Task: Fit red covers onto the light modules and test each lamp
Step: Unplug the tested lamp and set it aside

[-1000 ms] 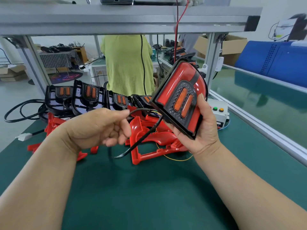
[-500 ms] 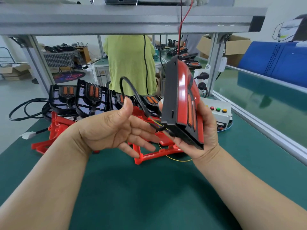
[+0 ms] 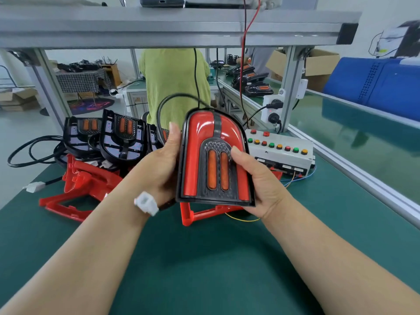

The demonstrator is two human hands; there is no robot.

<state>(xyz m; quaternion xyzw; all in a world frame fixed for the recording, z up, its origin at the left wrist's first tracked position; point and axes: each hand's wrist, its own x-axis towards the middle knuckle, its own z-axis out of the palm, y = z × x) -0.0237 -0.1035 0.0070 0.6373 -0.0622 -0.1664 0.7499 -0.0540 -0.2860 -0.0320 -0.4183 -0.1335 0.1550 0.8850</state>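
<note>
1 wide-angle view is taken from head height, aimed forward and down, close to the fingers (image 3: 173, 135); the lamp (image 3: 197, 155) is framed between them, the button box (image 3: 284, 155) beyond them.

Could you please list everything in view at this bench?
lamp: one, red cover on black module, held up at centre
bare modules: at least three, black, standing in a row back left
loose covers: several, red, on the mat beneath them
test box: one, white with coloured buttons, right of the lamp
connectors: two, white, by the left wrist and at the mat's left edge
mat: one, green, under all of these
person: one, yellow-green top, behind the modules
left hand: one, grips the lamp's left edge
right hand: one, holds its right edge, thumb on the face
</note>
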